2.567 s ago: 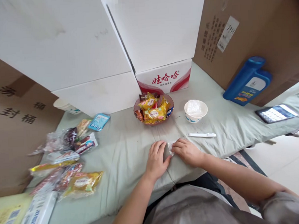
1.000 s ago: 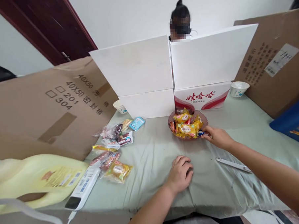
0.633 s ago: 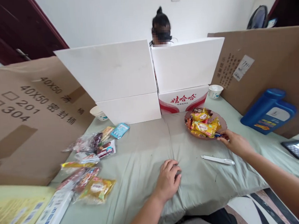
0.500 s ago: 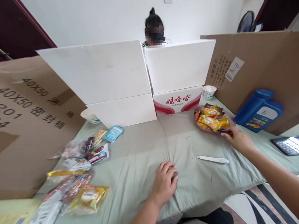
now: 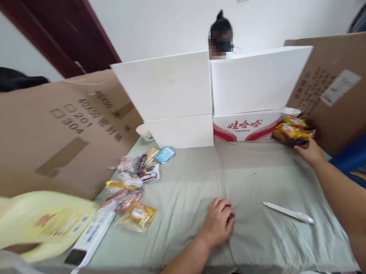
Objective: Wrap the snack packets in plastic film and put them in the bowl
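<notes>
My right hand (image 5: 311, 152) grips the near edge of a bowl (image 5: 312, 130) of wrapped snacks at the back right; some of its fingers are hidden. Yellow-wrapped snacks (image 5: 292, 128) are heaped in the bowl, next to the printed white box. My left hand (image 5: 220, 220) rests on the grey-green cloth (image 5: 188, 193), palm down with loosely bent fingers and nothing visible in it. A white utility knife (image 5: 288, 212) lies to its right. On the left side of the table is a loose group of packaged snacks (image 5: 138, 215), with a blue packet (image 5: 165, 154) at its far end.
White boxes (image 5: 175, 89) and a red-printed box (image 5: 243, 127) wall off the back, a person behind them. Cardboard sheets (image 5: 89, 145) (image 5: 327, 106) flank both sides. Paper cups (image 5: 145, 132) (image 5: 292, 111), a yellow jug (image 5: 53, 223) and a blue bottle (image 5: 358, 157) stand along the edges.
The view has swung left. My right hand has shifted the snack bowl back toward the red-printed box, and the bowl now partly covers the right paper cup. My left hand stays on the cloth.
</notes>
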Tool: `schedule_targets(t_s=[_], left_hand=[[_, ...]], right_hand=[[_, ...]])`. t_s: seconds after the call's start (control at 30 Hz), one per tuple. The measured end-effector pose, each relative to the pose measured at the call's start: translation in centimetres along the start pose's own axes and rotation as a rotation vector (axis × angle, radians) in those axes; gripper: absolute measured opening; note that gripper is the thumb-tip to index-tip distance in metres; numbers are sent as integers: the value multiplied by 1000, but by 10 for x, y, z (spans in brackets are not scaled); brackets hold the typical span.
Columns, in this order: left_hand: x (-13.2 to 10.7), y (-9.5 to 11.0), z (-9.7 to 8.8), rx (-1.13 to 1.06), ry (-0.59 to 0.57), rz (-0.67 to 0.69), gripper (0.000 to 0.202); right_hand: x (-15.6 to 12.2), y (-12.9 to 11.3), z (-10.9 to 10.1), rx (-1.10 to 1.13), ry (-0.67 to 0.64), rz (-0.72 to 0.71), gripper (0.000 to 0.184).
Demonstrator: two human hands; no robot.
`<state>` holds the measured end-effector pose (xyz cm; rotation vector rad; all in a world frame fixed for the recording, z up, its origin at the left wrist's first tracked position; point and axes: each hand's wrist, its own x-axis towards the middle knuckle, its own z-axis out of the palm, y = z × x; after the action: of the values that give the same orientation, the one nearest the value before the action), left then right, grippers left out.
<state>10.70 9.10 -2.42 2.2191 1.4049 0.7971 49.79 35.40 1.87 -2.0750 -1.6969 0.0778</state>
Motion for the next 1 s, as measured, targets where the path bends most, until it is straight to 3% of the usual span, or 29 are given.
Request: schedule_targets(t_s=[0.1,0.2,0.47,0.57,0.67,0.73,0.8,0.9,1.0], left_hand=[[1,-1,1,6,3,-11,16],[1,-4,2,27,-6,-20,14],[-4,-3,9,38,-25,-6,22],[-3,-5,-8,-39,-69,37,41],[7,-26,-58,7,-23,50,45],[17,-53,-108,172,93,-77,45],[26,-88,-164,355,172,-279,53],[29,-145,-239,587,142,-603,78],[22,-193,-284,598,23,-924,97]], right_hand=[[-2,-15,14,92,-116,-19,74],[-27,-40,37,147,-207,-58,73],[-159,-153,93,332,-342,-660,57],[-196,-184,105,236,-338,-775,54],[-217,-198,111,56,-252,-802,49],[-224,-201,111,-23,-202,-807,48],[-226,-202,110,-65,-180,-814,49],[-226,-202,108,-82,-165,-825,51],[-225,-202,108,-72,-150,-828,52]])
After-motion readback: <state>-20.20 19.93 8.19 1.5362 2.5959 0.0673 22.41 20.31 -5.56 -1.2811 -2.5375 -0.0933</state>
